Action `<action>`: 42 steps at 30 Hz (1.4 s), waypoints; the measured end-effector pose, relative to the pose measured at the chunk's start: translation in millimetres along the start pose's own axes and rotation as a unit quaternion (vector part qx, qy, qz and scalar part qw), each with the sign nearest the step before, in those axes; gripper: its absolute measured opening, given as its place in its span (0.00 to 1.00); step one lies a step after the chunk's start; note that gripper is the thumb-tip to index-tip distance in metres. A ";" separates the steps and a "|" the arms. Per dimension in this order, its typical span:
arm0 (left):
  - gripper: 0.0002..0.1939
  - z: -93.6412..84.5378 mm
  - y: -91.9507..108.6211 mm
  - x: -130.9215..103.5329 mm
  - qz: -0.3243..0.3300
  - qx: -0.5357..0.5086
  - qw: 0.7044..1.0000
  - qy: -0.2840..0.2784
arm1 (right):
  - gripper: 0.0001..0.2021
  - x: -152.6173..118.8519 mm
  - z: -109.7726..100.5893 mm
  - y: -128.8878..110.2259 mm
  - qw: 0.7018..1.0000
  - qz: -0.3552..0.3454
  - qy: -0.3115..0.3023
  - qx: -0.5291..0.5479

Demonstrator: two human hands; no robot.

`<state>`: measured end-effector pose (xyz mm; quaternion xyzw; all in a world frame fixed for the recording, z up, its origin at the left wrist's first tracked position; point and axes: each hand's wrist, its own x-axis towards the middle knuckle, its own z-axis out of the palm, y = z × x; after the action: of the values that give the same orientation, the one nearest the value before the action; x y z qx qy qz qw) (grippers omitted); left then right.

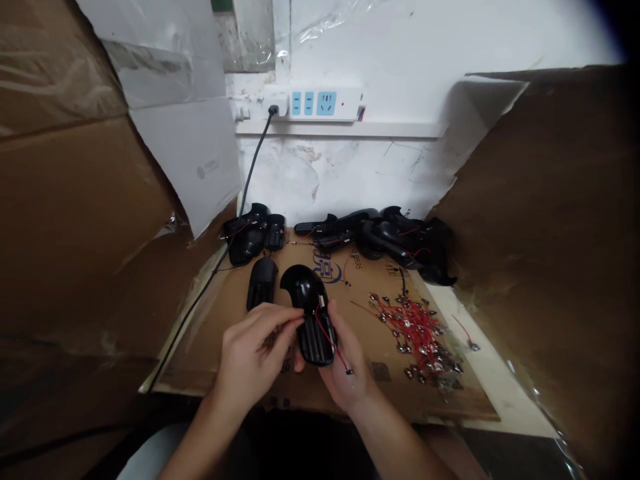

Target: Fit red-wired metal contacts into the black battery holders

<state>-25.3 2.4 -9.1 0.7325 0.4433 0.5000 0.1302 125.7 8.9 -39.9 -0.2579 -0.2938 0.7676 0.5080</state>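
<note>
A: Where was the black shell [311, 313]?
B: Above the cardboard sheet's [240, 280] near edge; right hand [345, 363] cupped it, left hand [253, 353] pinched its red wire [325, 331].
A: Handling?
B: Prob. light, stiff plastic; wire frail, so hold the body.

One view only, from a camera worn on the person's head; it looks forward and down, close over the flat brown cardboard sheet [240, 293] on the table at lower centre; it faces the white wall with the white power strip [320, 103] at upper centre; brown cardboard panels [550, 220] close both sides.
</note>
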 end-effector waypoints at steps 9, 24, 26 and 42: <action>0.15 -1.4 -1.3 -2.0 0.035 0.029 0.999 -0.023 | 0.32 -0.6 2.8 -2.0 1.000 0.009 0.005 0.019; 0.14 7.5 6.9 -0.9 0.034 0.050 0.998 0.005 | 0.32 1.9 2.7 2.1 0.999 -0.016 0.046 0.009; 0.14 8.3 6.9 -1.2 0.033 0.054 0.998 0.012 | 0.32 1.9 3.0 2.5 0.999 -0.017 0.048 0.007; 0.09 17.8 11.5 -4.7 -0.027 0.035 0.999 0.007 | 0.30 0.2 4.3 7.0 0.993 -0.042 0.104 0.028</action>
<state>-4.7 -3.4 -13.0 0.7208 0.4813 0.4853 0.1152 118.2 6.1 -42.0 -0.3097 -0.2284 0.7225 0.5744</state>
